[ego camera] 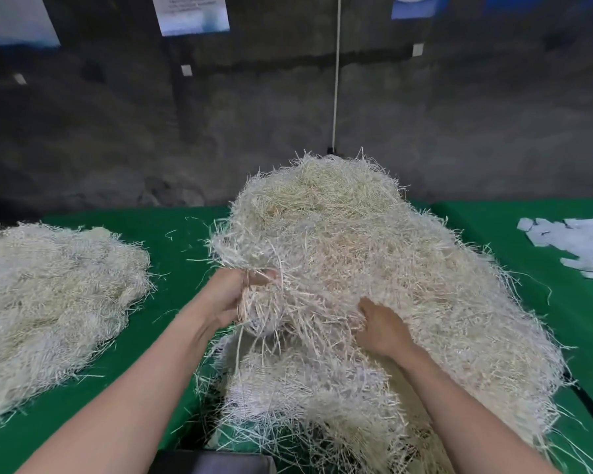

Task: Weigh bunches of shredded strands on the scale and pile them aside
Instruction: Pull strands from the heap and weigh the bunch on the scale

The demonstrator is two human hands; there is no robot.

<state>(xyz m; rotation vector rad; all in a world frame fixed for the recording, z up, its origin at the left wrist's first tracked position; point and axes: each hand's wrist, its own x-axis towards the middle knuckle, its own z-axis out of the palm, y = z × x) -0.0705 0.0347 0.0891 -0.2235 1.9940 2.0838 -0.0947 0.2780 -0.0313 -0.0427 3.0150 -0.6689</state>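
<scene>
A big heap of pale shredded strands [374,254] fills the middle and right of the green table [182,241]. My left hand [230,295] is closed around a bunch of strands [261,316] at the heap's left front edge. My right hand [380,330] is dug into the heap beside it, fingers curled into the strands. A flatter pile of the same strands [48,295] lies at the left of the table. A dark flat object [213,461], possibly the scale, shows at the bottom edge, partly hidden by strands.
White paper sheets [575,244] lie at the table's far right. A white cord [336,80] hangs down the dark wall behind the heap. Loose strands are scattered on the green cloth between the two piles.
</scene>
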